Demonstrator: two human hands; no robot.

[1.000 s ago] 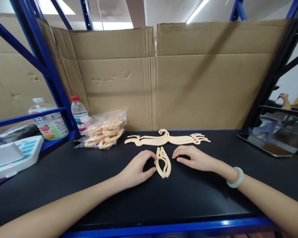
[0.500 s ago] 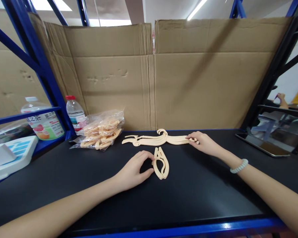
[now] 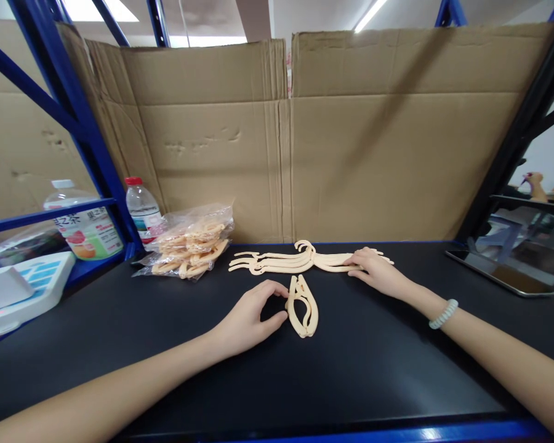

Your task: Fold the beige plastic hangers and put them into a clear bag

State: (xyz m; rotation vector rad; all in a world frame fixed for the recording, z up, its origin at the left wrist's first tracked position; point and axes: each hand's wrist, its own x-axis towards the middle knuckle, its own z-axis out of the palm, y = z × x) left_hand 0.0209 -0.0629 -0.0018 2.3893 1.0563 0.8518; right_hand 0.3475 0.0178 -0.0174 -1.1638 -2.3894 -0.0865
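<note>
A folded beige folding clothes hanger (image 3: 312, 307) lies in the middle of the black table. My left hand (image 3: 252, 317) rests at its left side, thumb and forefinger apart, the fingertips at its edge. Behind it, several unfolded beige hangers (image 3: 284, 263) lie stacked across the table, their hooks bunched near the middle. My right hand (image 3: 378, 271) is over the right arms of this stack, thumb and fingers closed around the front arm. Part of those arms is hidden under the hand, and their tips show beyond it.
A clear plastic bag (image 3: 194, 243) of beige hangers lies at the back left, beside a red-capped bottle (image 3: 143, 212). Cardboard (image 3: 212, 147) walls the back. A dark flat tablet-like device (image 3: 498, 272) is at the right, and a white-and-blue device (image 3: 32, 286) at the left.
My right hand has shifted a little inward along the stack, and the hanger tips now show spread beyond it. My left hand stays beside the folded hanger. The view has shifted slightly.
</note>
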